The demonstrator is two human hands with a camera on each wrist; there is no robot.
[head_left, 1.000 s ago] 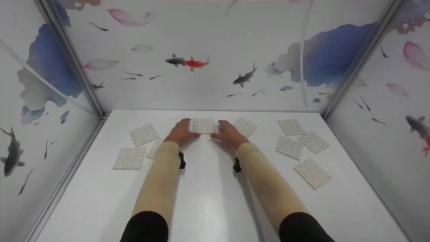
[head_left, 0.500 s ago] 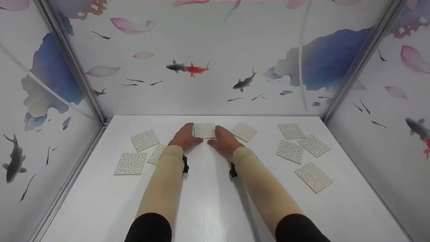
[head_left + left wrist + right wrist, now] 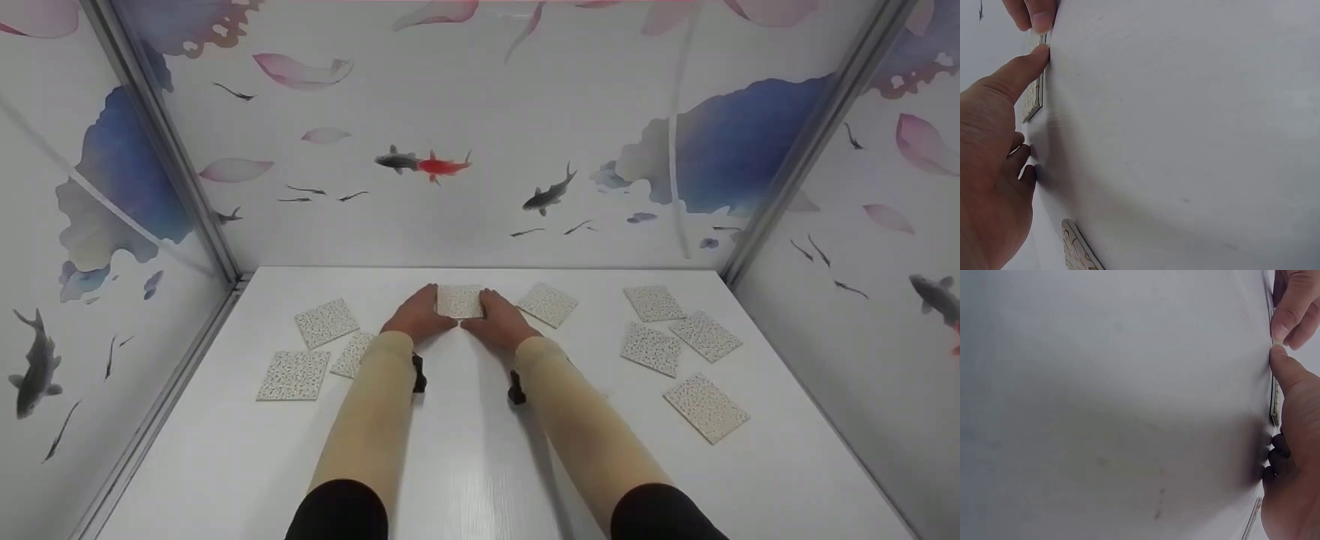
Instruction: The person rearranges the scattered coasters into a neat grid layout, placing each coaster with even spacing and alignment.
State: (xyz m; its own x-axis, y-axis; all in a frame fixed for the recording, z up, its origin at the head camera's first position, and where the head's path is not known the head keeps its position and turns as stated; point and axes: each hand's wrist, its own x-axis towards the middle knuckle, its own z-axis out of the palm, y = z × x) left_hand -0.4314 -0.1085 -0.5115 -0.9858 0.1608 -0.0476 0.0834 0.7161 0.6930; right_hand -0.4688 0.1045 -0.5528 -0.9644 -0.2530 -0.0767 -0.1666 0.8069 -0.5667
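A cream square tile [image 3: 459, 301] with dark speckles lies flat near the back of the white table, between both hands. My left hand [image 3: 418, 313] holds it at the left, thumb along the near edge and fingers by the left side. From the right, my right hand [image 3: 498, 321] grips the same tile, its thumb on the near edge close to the other thumb. In the left wrist view the tile's edge [image 3: 1042, 93] shows a dark line along it; the left thumb [image 3: 1030, 64] touches that edge. The far edge is not clearly seen.
Several like tiles lie around: one [image 3: 549, 304] just right of the right hand, a group at the right with a tile [image 3: 706, 409] nearest the front, and a group at the left with a tile [image 3: 292, 376]. Patterned walls enclose the table [image 3: 465, 465] on three sides.
Both hands have closed in from either side and taken hold of the middle tile. The head view has tilted up slightly. The other tiles have not moved on the table.
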